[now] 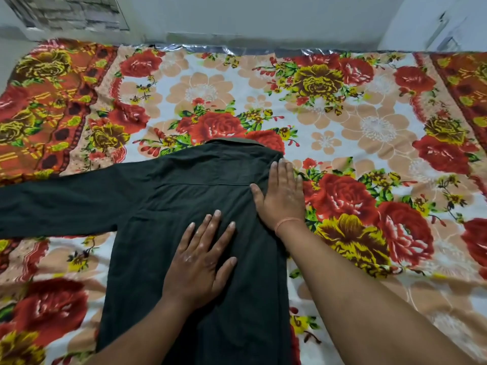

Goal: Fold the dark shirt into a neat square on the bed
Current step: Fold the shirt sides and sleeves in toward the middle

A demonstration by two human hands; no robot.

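On the near half of the bed [342, 106], the dark shirt [163, 212] lies spread flat over a floral sheet [382, 180], collar [234, 142] pointing away from the person. Its right side ends in a straight edge, which looks like a fold already made. One sleeve [66, 204] stretches out flat to the left, unfolded.

Risks from here, as judged:
- The right edge may spring open once the pressing hand lifts, because the cloth looks limp and nothing else pins it.
- Sliding the palms sideways could bunch the cloth, or ruck the sheet beneath, leaving creases in the panel.
- Pulling the long sleeve across could drag the body off line if no hand anchors it.
- A left fold not matching the right in width would leave a lopsided shape, not a square.

Hands:
- The left hand [200, 262] lies palm down on the middle of the shirt's back, fingers straight and fanned apart. It holds nothing and only presses.
- The right hand [282, 198] lies palm down along the right edge near the shoulder, fingers straight and close together, tips towards the collar. It also presses without holding anything. A thread band [288, 222] circles its wrist.
- Both forearms reach in from the near edge, the right one crossing the sheet just beside the shirt.
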